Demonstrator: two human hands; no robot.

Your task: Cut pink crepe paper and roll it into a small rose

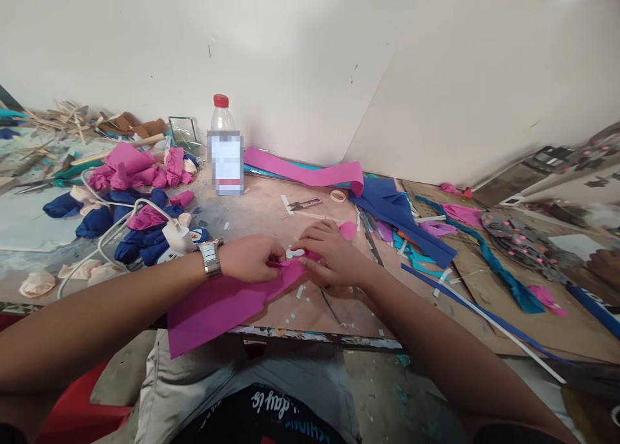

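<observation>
A magenta foam sheet (217, 308) lies over the near table edge, its far corner between my hands. My left hand (252, 258), with a metal watch at the wrist, is closed in a pinch on that corner. My right hand (332, 253) rests on the sheet just beside it, fingers curled and pressing the same corner, where a small white piece (294, 253) shows. A small pink cut-out (347, 230) lies just beyond my right hand.
A plastic bottle (224, 148) with a red cap stands at the back. Pink and blue foam rolls (130, 201) and a white cable lie left. Small snips (305, 204) and a tape ring (338, 196) lie behind my hands; blue and pink foam strips (402, 218) lie right.
</observation>
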